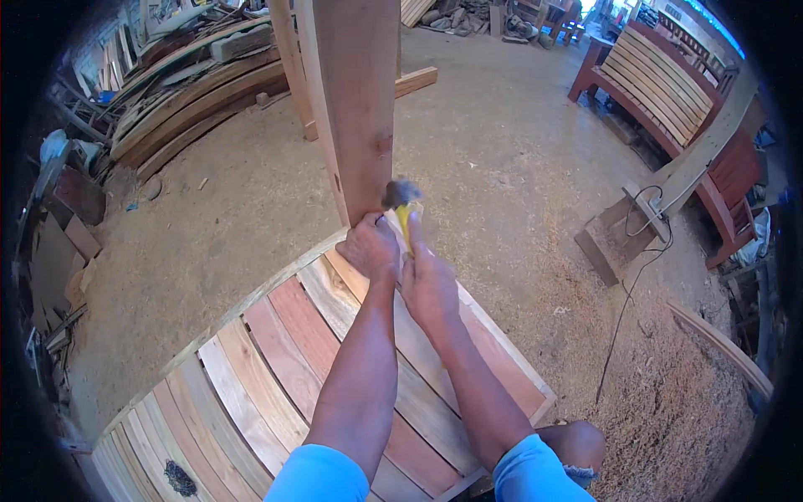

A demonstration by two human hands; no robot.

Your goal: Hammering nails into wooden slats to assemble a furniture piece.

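Observation:
My right hand (431,289) is wrapped round a hammer with a yellow handle (406,219); its dark metal head (401,193) is blurred beside the upright wooden post (358,109). My left hand (370,245) is closed against the foot of that post, fingers curled. What it pinches is hidden. A pale sliver of wood (395,227) shows between the two hands. Under both forearms lies a panel of wooden slats (272,335) in mixed pink, tan and grey tones, with narrow gaps. The post meets the panel's far corner.
A dark clump of small pieces, perhaps nails (180,478), rests on the slats at lower left. Stacked planks (201,105) fill the far left. At right stand a slatted bench (657,79) and a wooden stand (615,238) with a trailing cable. Wood shavings (669,402) cover the floor nearby.

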